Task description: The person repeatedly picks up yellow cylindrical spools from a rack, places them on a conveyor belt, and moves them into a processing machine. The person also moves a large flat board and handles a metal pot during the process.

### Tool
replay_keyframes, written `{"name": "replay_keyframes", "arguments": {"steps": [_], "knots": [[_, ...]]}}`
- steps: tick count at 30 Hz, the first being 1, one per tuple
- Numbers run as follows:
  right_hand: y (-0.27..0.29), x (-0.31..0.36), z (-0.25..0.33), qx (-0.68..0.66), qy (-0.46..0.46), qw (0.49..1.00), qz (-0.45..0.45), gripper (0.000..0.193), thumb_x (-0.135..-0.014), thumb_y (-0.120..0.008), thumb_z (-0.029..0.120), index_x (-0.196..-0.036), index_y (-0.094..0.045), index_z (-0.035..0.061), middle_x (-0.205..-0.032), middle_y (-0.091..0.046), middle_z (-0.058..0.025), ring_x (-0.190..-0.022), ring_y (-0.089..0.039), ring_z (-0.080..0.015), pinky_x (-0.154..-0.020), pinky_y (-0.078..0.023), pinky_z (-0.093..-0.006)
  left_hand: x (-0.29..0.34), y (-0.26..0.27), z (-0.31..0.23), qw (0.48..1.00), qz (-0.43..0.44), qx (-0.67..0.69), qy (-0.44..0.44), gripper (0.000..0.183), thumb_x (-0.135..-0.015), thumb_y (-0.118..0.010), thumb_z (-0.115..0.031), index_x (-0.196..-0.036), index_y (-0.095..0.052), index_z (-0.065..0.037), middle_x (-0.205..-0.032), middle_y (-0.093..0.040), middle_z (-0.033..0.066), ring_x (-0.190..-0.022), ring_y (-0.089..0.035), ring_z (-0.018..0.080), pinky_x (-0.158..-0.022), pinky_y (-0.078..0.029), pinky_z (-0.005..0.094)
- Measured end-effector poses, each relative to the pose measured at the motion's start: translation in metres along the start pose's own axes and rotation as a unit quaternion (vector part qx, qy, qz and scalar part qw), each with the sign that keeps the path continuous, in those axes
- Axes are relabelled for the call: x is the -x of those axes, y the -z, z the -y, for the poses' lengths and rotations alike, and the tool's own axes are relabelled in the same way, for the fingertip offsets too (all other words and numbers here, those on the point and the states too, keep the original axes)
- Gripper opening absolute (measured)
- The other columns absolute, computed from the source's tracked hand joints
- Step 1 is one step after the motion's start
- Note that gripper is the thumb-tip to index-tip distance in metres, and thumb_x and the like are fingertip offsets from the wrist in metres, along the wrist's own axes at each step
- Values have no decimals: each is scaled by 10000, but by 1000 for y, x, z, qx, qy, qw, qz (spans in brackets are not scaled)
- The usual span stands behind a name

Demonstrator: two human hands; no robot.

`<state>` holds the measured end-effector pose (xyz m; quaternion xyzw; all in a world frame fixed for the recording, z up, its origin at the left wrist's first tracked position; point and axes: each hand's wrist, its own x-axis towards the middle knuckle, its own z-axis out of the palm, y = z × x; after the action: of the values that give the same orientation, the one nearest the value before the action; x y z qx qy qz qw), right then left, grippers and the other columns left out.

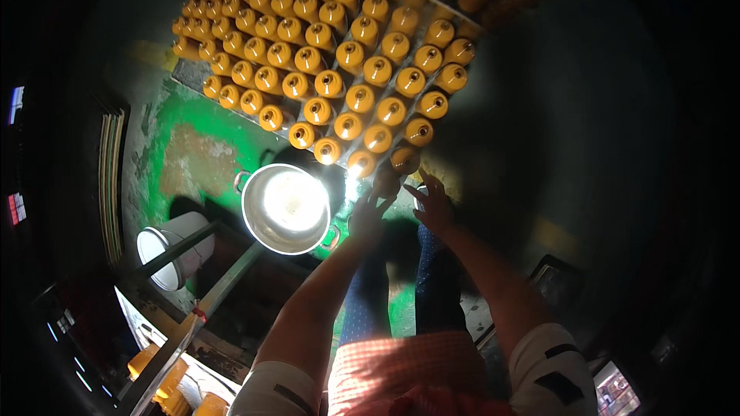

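Observation:
A dark orange candle-like cylinder (386, 183) is at the near corner of a large group, partly in shadow. My left hand (367, 219) reaches up to its lower side, and the fingers curl against it. Just to its right is my right hand (436, 206), with thumb and fingers spread apart. A small pale rim (420, 197) shows beside that thumb, but I cannot tell what it belongs to. Ahead stand many glossy orange cylinders (359, 98) in close rows, each with a small dark spot or tip on top.
Left of my hands sits a two-handled metal pot (254, 212), its inside brightly lit. Beyond it a white bucket (161, 260) lies tilted near a metal frame (223, 285). More orange pieces (158, 370) are at lower left. The floor has green and bare patches (202, 156).

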<state>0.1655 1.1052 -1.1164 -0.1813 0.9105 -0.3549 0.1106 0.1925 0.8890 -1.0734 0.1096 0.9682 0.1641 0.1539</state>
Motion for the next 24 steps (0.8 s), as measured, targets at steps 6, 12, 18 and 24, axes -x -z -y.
{"name": "replay_keyframes", "arguments": {"steps": [6,12,18,24], "knots": [[-17,-86,-40,17,151,988,-8,656,-678,-745,27,-1263,-635,301,-1522,-330,-145,-1389,-351,-418,-1131,-384,-488,-42,-64,14,990,-139,-24,10,364,-798,-772,-376,-1127,-735,-225,-1465,-468,64,-1287,-484,343,-1020,-429,507],[-17,-96,-54,5,193,981,-24,583,-729,-738,43,-1234,-641,318,-1396,-408,-185,-1295,-430,-441,-1089,-400,-503,-52,-97,13,982,-143,115,54,388,-765,-795,-194,-1119,-733,-341,-1501,-399,62,-1378,-366,404,-1110,-336,496],[-19,-109,-51,20,235,969,-71,440,-749,-754,111,-1147,-714,295,-1386,-448,-174,-1266,-457,-404,-1062,-415,-473,-49,-86,3,970,-165,162,74,437,-689,-827,-168,-1076,-750,-354,-1438,-442,69,-1314,-423,385,-1081,-379,479],[11,-88,-45,2,189,982,19,491,-703,-771,119,-1164,-721,281,-1370,-478,-135,-1203,-480,-386,-1039,-433,-443,29,-44,-21,940,-146,287,111,471,-663,-840,-110,-1091,-752,-287,-1376,-519,138,-1264,-491,403,-1040,-429,479]]}}
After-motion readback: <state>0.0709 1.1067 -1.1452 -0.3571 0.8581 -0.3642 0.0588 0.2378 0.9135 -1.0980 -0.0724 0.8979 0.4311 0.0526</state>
